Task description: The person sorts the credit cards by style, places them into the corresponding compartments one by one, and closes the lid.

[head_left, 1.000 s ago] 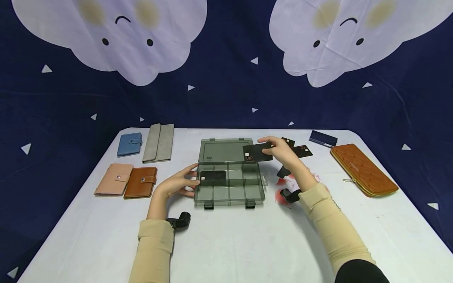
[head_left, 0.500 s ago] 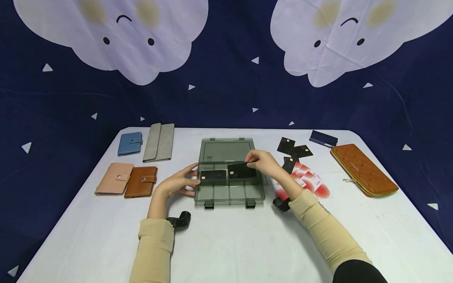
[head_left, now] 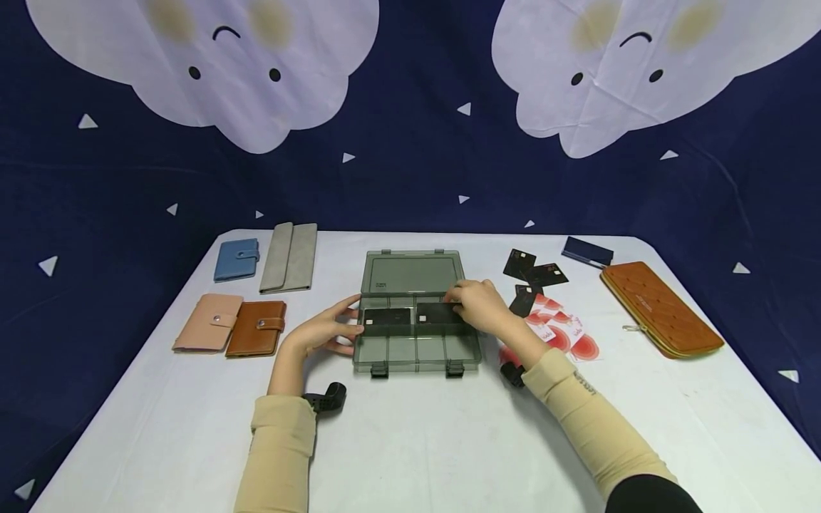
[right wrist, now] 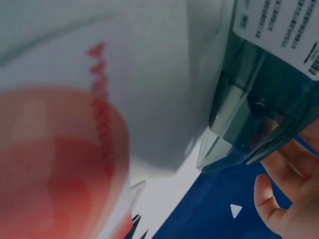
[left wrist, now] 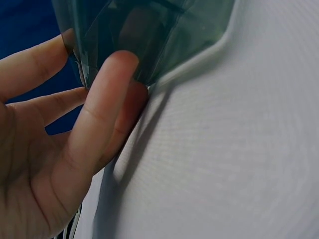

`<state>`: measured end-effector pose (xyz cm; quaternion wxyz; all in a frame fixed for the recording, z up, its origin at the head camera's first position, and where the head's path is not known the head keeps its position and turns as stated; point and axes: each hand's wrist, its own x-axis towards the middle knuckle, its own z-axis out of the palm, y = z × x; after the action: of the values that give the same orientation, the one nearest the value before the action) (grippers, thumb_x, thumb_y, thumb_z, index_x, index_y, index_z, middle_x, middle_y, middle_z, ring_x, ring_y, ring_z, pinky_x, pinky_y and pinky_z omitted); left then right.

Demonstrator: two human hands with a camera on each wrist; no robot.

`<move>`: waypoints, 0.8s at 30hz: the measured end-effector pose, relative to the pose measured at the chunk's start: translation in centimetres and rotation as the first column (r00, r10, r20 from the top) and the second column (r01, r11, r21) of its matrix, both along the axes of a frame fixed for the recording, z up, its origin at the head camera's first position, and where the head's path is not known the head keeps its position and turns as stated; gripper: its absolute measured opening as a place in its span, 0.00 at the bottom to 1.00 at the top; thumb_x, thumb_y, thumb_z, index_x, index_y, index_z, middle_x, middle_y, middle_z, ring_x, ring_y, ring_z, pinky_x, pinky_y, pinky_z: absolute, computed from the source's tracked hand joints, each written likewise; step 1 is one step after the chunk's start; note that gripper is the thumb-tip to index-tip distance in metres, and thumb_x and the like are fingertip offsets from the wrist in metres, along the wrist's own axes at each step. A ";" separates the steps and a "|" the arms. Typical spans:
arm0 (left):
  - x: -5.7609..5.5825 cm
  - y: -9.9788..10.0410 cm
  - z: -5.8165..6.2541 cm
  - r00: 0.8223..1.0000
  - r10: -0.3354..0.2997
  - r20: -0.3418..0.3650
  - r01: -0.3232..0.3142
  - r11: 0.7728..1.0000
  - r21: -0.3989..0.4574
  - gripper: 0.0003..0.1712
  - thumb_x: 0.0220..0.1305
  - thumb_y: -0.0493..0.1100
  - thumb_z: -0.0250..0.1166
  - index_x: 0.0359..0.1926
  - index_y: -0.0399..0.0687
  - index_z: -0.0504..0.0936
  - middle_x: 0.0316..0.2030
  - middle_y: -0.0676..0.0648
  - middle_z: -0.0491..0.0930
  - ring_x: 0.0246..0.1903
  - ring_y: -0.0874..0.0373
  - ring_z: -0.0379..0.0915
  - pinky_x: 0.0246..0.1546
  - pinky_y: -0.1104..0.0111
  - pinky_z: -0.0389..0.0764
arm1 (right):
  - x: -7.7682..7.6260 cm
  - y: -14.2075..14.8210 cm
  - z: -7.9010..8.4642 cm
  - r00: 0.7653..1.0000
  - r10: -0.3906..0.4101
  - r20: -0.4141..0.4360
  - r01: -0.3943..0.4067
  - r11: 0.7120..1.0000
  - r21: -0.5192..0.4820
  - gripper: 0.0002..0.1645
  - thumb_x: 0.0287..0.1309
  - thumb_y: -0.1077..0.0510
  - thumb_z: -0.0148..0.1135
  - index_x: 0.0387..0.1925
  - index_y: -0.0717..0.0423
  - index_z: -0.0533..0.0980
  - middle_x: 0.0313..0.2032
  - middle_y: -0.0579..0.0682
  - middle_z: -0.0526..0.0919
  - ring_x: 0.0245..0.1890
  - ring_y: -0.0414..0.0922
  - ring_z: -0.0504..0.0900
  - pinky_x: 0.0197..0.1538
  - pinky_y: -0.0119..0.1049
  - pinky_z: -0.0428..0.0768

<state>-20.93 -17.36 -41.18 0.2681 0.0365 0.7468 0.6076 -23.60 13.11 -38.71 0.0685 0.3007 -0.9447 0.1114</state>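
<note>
A translucent grey-green divided storage box [head_left: 398, 365] lies with its lid raised back in the middle of the table. My left hand [head_left: 323, 329] holds its left side, thumb at the edge; in the left wrist view that thumb lies against the clear wall. One black card [head_left: 387, 320] rests across the back left compartments. To its right is a second black card [head_left: 436, 313], low in the box, its right end pinched by my right hand [head_left: 477, 305]. In the right wrist view, the fingers [right wrist: 269, 196] are at the box edge; the card is hidden there.
Right of the box are several black cards [head_left: 545, 274] and red-and-white printed cards [head_left: 558, 335]. A brown zip wallet [head_left: 661, 306] and a dark blue case [head_left: 586, 251] lie farther right. Blue [head_left: 236, 259], grey [head_left: 288, 258], pink [head_left: 207, 322] and brown wallets [head_left: 255, 329] lie left.
My right hand has brought the VIP card from above the lid down and left into the box, beside the first card. My left hand has stayed at the box's side.
</note>
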 end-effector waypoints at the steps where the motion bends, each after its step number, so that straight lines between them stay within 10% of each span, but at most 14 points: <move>1: 0.0 0.0 0.0 1.000 -0.002 0.000 0.002 1.000 0.001 0.45 0.62 0.36 0.59 0.73 0.54 0.43 0.64 0.35 0.49 0.41 0.51 0.71 0.35 0.63 0.83 | 0.0 0.0 0.0 1.000 0.013 -0.020 -0.013 1.000 0.024 0.12 0.49 0.65 0.66 0.38 0.53 0.82 0.37 0.49 0.82 0.40 0.48 0.80 0.37 0.46 0.70; 9: -0.1 -0.2 -0.2 1.000 -0.006 -0.003 0.006 1.000 0.003 0.45 0.62 0.36 0.59 0.73 0.53 0.42 0.64 0.34 0.49 0.42 0.50 0.71 0.36 0.62 0.82 | 0.0 0.2 -0.2 0.998 0.058 -0.002 -0.058 0.995 0.084 0.16 0.49 0.65 0.66 0.43 0.53 0.82 0.39 0.49 0.82 0.43 0.48 0.80 0.39 0.47 0.72; 16: 0.1 -0.1 0.1 1.000 0.002 0.001 -0.002 1.000 0.004 0.45 0.62 0.36 0.59 0.73 0.54 0.43 0.65 0.35 0.48 0.47 0.47 0.70 0.37 0.61 0.82 | -0.9 1.9 0.1 0.991 0.116 0.064 -0.100 0.970 -0.220 0.13 0.52 0.69 0.61 0.41 0.58 0.81 0.38 0.51 0.83 0.42 0.49 0.80 0.48 0.48 0.75; 21: 0.1 0.0 0.2 1.000 -0.001 -0.003 0.001 1.000 0.002 0.45 0.62 0.36 0.59 0.73 0.55 0.43 0.66 0.35 0.49 0.47 0.47 0.70 0.37 0.60 0.82 | -2.2 5.4 0.9 0.988 -0.090 0.125 0.115 0.972 -0.207 0.15 0.53 0.66 0.61 0.45 0.60 0.79 0.44 0.59 0.80 0.46 0.55 0.77 0.49 0.52 0.74; 24: 0.1 0.0 0.1 1.000 -0.002 0.000 0.002 1.000 0.004 0.45 0.62 0.36 0.59 0.73 0.54 0.43 0.65 0.35 0.49 0.46 0.47 0.71 0.37 0.60 0.82 | -3.1 7.7 0.7 0.943 -0.273 0.190 0.292 0.953 -0.084 0.20 0.55 0.61 0.59 0.51 0.59 0.76 0.51 0.65 0.74 0.51 0.62 0.72 0.50 0.60 0.69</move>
<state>-20.82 -17.39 -41.06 0.2686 0.0380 0.7456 0.6086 -26.74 20.79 -37.98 0.0165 0.1467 -0.9728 0.1787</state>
